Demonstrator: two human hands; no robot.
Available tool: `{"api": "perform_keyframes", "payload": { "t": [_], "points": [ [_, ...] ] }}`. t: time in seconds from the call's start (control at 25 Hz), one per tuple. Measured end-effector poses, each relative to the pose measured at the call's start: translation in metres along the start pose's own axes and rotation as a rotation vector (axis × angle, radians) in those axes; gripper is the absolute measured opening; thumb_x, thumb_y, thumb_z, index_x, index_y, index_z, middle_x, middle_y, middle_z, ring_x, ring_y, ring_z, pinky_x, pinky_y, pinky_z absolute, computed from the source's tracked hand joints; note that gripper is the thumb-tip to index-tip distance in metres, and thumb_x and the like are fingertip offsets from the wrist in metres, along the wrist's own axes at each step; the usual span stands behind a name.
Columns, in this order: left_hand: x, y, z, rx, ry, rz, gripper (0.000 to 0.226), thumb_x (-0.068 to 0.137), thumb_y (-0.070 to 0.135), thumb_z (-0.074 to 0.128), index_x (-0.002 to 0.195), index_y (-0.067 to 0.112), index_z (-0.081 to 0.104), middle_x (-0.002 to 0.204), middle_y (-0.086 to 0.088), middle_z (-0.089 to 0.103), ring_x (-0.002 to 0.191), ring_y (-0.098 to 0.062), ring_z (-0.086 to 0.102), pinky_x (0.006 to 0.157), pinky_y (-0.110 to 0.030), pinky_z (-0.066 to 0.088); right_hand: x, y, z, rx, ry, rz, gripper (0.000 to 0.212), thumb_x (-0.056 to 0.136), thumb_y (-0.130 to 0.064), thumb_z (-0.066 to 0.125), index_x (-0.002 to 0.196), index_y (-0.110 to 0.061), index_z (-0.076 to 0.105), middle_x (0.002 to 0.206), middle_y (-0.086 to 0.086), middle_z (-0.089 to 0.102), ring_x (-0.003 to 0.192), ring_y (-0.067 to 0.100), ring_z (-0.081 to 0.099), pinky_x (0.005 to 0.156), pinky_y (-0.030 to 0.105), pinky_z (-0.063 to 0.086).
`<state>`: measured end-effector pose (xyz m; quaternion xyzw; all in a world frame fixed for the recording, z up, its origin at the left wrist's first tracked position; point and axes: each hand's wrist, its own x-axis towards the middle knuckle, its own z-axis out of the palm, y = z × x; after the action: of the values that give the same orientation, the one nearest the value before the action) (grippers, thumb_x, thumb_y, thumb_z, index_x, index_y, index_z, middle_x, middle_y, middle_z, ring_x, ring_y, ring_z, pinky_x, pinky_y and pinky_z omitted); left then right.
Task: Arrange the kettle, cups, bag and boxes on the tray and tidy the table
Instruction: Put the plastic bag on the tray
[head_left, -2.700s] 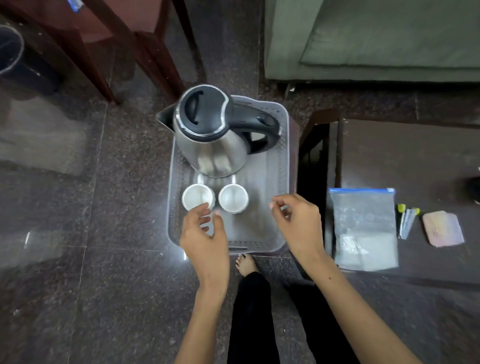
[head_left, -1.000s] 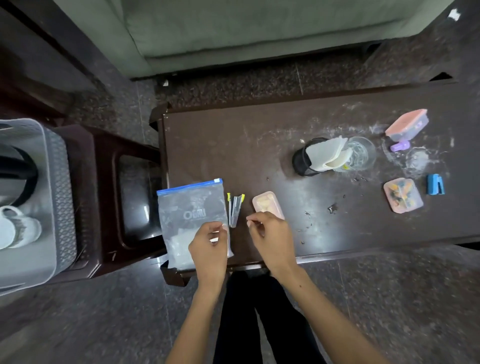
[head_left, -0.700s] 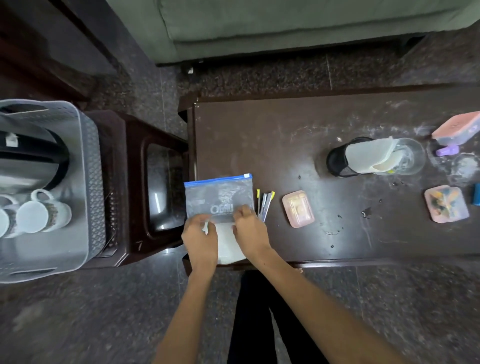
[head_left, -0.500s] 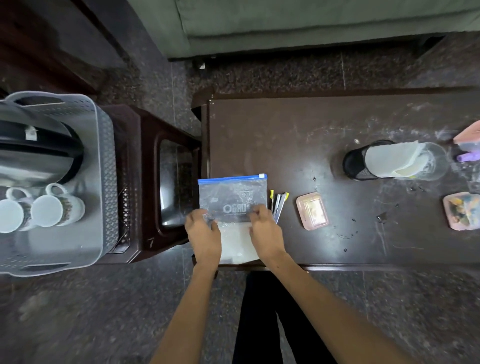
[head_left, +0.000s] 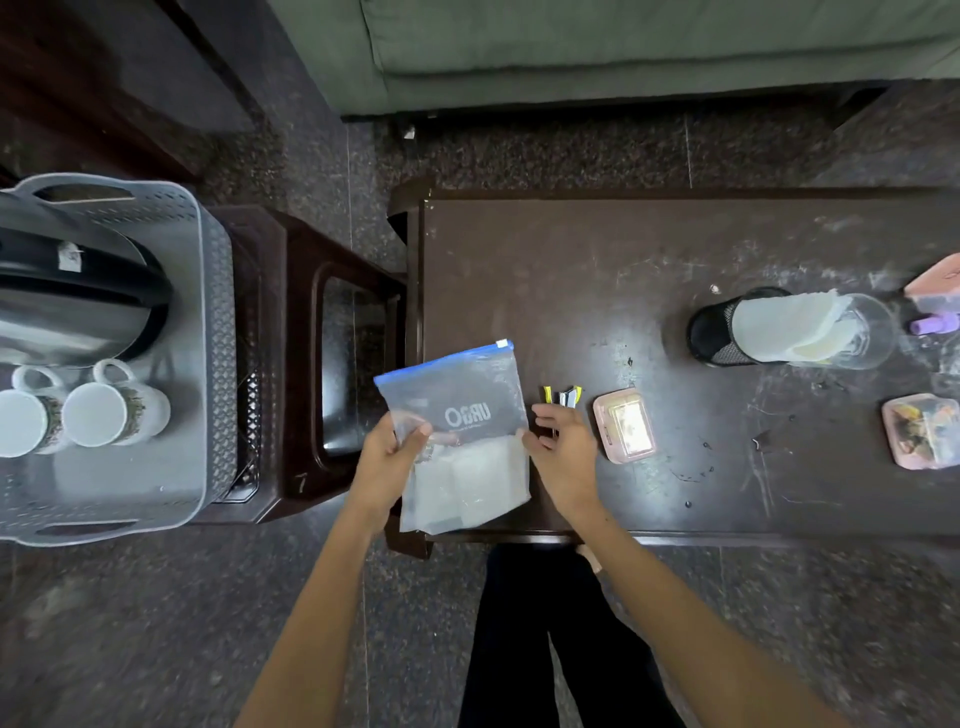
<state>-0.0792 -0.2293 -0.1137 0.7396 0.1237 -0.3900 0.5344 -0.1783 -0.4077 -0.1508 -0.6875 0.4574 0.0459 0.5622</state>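
Note:
A clear zip bag (head_left: 457, 415) with a blue seal and white contents is lifted and tilted over the near left corner of the dark table (head_left: 597, 270). My left hand (head_left: 387, 460) pinches its left edge. My right hand (head_left: 563, 449) hovers at the bag's right edge with fingers loosely apart. At the left, a grey tray (head_left: 210, 322) on a brown stool (head_left: 291, 291) holds the steel kettle (head_left: 72, 317) and two white cups (head_left: 117, 410) (head_left: 28, 421). Pink boxes lie on the table, one (head_left: 626, 426) beside my right hand and another (head_left: 922, 436) at the far right.
Yellow-tipped sachets (head_left: 561, 395) lie just past my right hand. A black mesh holder (head_left: 719, 332) with white paper lies on its side against a glass (head_left: 857, 338). A third pink box (head_left: 937, 278) and a purple piece (head_left: 932, 325) sit at the right edge. A green sofa (head_left: 623, 47) stands behind.
Both hands left the tray and pressed on the bag on the table. The left hand now lifts and tilts it, while the right hand has come off to its right edge.

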Motion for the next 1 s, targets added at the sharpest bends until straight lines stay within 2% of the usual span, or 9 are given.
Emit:
{"api": "perform_keyframes", "payload": {
  "t": [0.12, 0.28, 0.48, 0.56, 0.68, 0.76, 0.84, 0.92, 1.0],
  "points": [
    [-0.005, 0.01, -0.008, -0.117, -0.109, 0.02, 0.016, 0.093, 0.022, 0.057, 0.101, 0.009, 0.061, 0.1, -0.011, 0.075, 0.095, -0.023, 0.07, 0.078, -0.037, 0.057, 0.004, -0.014, -0.012, 0.181, -0.193, 0.125, 0.031, 0.078, -0.019, 0.076, 0.105, -0.01, 0.066, 0.104, 0.002, 0.07, 0.095, 0.017, 0.065, 0.078, 0.021, 0.053],
    [-0.006, 0.023, -0.008, -0.175, -0.205, 0.022, 0.033, 0.092, 0.021, 0.058, 0.122, 0.008, 0.055, 0.11, -0.012, 0.072, 0.101, -0.025, 0.07, 0.074, -0.033, 0.058, 0.015, -0.033, -0.036, 0.358, -0.57, 0.262, 0.032, 0.081, -0.017, 0.072, 0.111, -0.008, 0.065, 0.109, 0.01, 0.07, 0.099, 0.025, 0.067, 0.085, 0.04, 0.053],
    [-0.01, 0.03, -0.009, -0.188, -0.194, 0.004, 0.073, 0.071, 0.006, 0.077, 0.134, 0.018, 0.042, 0.109, -0.012, 0.072, 0.099, -0.024, 0.071, 0.07, -0.029, 0.059, 0.014, -0.051, -0.053, 0.412, -0.468, 0.124, 0.033, 0.08, 0.002, 0.068, 0.111, -0.005, 0.061, 0.1, 0.01, 0.072, 0.09, 0.022, 0.069, 0.079, 0.033, 0.057],
    [-0.014, 0.03, -0.009, -0.185, -0.203, 0.046, 0.064, 0.073, 0.0, 0.075, 0.129, 0.015, 0.05, 0.107, -0.011, 0.073, 0.097, -0.023, 0.071, 0.069, -0.029, 0.059, 0.011, -0.052, -0.058, 0.382, -0.539, 0.146, 0.039, 0.082, -0.001, 0.067, 0.119, -0.013, 0.059, 0.108, 0.012, 0.07, 0.096, 0.024, 0.068, 0.081, 0.038, 0.056],
    [-0.021, 0.031, -0.009, -0.175, -0.23, 0.057, 0.036, 0.08, -0.003, 0.068, 0.112, 0.014, 0.068, 0.098, -0.005, 0.076, 0.082, -0.018, 0.073, 0.054, -0.027, 0.057, 0.01, -0.05, -0.067, 0.358, -0.667, 0.19, 0.043, 0.087, -0.002, 0.061, 0.125, -0.022, 0.058, 0.119, 0.009, 0.068, 0.105, 0.023, 0.065, 0.086, 0.042, 0.053],
    [-0.023, 0.03, -0.011, -0.142, -0.221, 0.009, 0.028, 0.084, -0.001, 0.065, 0.101, 0.019, 0.075, 0.092, -0.001, 0.077, 0.079, -0.019, 0.068, 0.055, -0.029, 0.054, 0.01, -0.05, -0.07, 0.418, -0.645, 0.218, 0.035, 0.087, 0.004, 0.057, 0.115, -0.016, 0.067, 0.109, 0.004, 0.072, 0.096, 0.02, 0.066, 0.082, 0.034, 0.053],
    [-0.023, 0.03, -0.01, -0.179, -0.218, -0.043, 0.026, 0.086, -0.001, 0.061, 0.091, 0.018, 0.078, 0.088, -0.002, 0.077, 0.08, -0.022, 0.065, 0.062, -0.03, 0.052, 0.009, -0.053, -0.07, 0.444, -0.554, 0.257, 0.028, 0.085, 0.009, 0.055, 0.094, -0.01, 0.072, 0.086, -0.001, 0.076, 0.078, 0.013, 0.069, 0.067, 0.021, 0.056],
    [-0.023, 0.031, -0.006, -0.302, -0.2, -0.087, 0.03, 0.087, -0.005, 0.056, 0.084, 0.016, 0.078, 0.085, -0.001, 0.077, 0.079, -0.015, 0.071, 0.063, -0.026, 0.059, 0.006, -0.056, -0.069, 0.507, -0.473, 0.301, 0.037, 0.085, 0.012, 0.052, 0.074, -0.014, 0.075, 0.071, -0.002, 0.075, 0.066, 0.009, 0.069, 0.055, 0.018, 0.055],
    [-0.023, 0.031, -0.001, -0.361, -0.137, -0.102, 0.029, 0.088, -0.009, 0.053, 0.094, 0.01, 0.074, 0.085, 0.0, 0.077, 0.079, -0.012, 0.073, 0.067, -0.025, 0.06, 0.004, -0.057, -0.067, 0.613, -0.444, 0.341, 0.041, 0.089, 0.005, 0.048, 0.067, -0.017, 0.074, 0.069, -0.002, 0.075, 0.063, 0.01, 0.071, 0.054, 0.02, 0.055]
  ]
}}
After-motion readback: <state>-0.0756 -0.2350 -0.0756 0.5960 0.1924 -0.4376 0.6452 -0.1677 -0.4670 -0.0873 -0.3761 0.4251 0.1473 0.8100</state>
